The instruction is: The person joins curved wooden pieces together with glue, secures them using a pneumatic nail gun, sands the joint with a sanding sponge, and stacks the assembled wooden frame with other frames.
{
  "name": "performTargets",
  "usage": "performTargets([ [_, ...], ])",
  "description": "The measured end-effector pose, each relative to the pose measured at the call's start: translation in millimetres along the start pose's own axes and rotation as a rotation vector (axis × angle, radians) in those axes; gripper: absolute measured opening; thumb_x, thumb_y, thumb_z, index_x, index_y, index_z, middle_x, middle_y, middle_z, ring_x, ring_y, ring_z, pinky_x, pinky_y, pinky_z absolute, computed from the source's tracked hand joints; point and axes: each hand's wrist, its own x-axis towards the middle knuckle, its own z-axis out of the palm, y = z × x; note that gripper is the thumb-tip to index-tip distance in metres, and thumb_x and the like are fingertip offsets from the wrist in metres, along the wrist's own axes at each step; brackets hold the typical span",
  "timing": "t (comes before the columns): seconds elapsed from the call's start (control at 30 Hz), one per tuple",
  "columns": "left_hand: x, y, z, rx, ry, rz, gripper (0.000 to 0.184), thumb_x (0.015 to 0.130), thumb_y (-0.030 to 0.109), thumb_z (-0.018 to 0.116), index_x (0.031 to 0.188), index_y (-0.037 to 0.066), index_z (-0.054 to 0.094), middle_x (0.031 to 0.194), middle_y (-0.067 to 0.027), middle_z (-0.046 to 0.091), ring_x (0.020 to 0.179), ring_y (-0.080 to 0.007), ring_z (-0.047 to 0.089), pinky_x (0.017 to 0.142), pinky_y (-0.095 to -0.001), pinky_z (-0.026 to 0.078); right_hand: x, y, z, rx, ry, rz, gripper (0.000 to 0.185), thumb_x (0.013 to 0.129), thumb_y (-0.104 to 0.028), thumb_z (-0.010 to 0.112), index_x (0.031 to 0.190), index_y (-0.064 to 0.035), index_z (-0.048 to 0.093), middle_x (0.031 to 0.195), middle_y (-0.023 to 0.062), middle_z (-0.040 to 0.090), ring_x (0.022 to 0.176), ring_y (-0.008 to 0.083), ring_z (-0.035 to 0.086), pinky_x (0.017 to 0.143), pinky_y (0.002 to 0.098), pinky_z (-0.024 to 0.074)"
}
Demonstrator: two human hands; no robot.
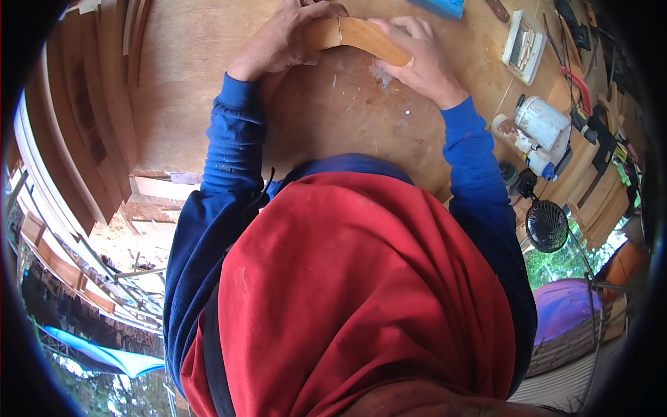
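Two curved pieces of light wood meet end to end at a thin dark seam above the far part of the workbench. My left hand is closed around the left wood piece, most of which the fingers hide. My right hand grips the outer end of the right wood piece, thumb near its lower edge and fingers over the top. Together the pieces form a shallow arch. Whether they are fixed to each other I cannot tell.
The plywood workbench has pale smudges. Long wooden boards stand at left. On the right are a white tray, a white container, bottles, a small fan and tools. A blue object lies at the far edge.
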Motion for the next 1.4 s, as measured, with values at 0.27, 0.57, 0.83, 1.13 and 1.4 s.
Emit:
performTargets([
  [0.27, -7, -8, 0, 0.011, -0.052, 0.008, 0.063, 0.065, 0.001, 0.075, 0.127, 0.004, 0.064, 0.126, -0.0193, 0.058, 0.12, -0.0385, 0.054, 0.104, -0.0433, 0.045, 2, 2, 4, 0.101, -0.042, -0.014, 0.069, 0.08, -0.011, 0.077, 0.146, -0.0171, 0.057, 0.122, 0.0075, 0.056, 0.117, 0.0292, 0.056, 0.102, 0.0406, 0.0483],
  [0.57, -4, -16, 6, -0.004, -0.103, 0.007, 0.075, 0.058, 0.001, 0.072, 0.132, 0.004, 0.061, 0.13, -0.0195, 0.058, 0.122, -0.0411, 0.052, 0.107, -0.043, 0.043, 5, -8, -8, 0.149, -0.13, 0.001, 0.069, 0.083, -0.013, 0.079, 0.146, -0.0049, 0.054, 0.129, 0.0182, 0.053, 0.121, 0.0345, 0.054, 0.101, 0.042, 0.0481],
  [0.83, -5, -5, 7, 0.036, -0.073, -0.007, 0.073, 0.062, 0.002, 0.079, 0.134, 0.008, 0.063, 0.131, -0.0145, 0.06, 0.123, -0.0383, 0.053, 0.108, -0.0441, 0.045, -3, -1, 11, 0.074, -0.017, 0.005, 0.066, 0.081, -0.009, 0.075, 0.144, -0.0129, 0.057, 0.126, 0.0071, 0.055, 0.118, 0.0286, 0.058, 0.1, 0.0416, 0.0522],
  [1.13, -7, -11, 11, 0.057, -0.087, -0.069, 0.074, 0.061, 0.002, 0.08, 0.133, 0.005, 0.063, 0.137, -0.0115, 0.06, 0.128, -0.0362, 0.052, 0.111, -0.043, 0.045, -2, 1, 11, 0.114, -0.069, 0.014, 0.068, 0.078, -0.005, 0.073, 0.143, -0.0093, 0.056, 0.128, 0.0087, 0.055, 0.12, 0.0303, 0.058, 0.101, 0.042, 0.0521],
  [1.4, -6, -5, 9, 0.04, -0.063, -0.057, 0.069, 0.059, 0.0, 0.08, 0.126, 0.008, 0.067, 0.132, -0.0079, 0.063, 0.123, -0.0339, 0.054, 0.109, -0.0413, 0.046, -3, 5, 12, 0.131, -0.052, -0.008, 0.068, 0.083, -0.007, 0.075, 0.147, -0.0123, 0.054, 0.126, 0.0069, 0.055, 0.113, 0.0284, 0.059, 0.098, 0.0391, 0.0509],
])
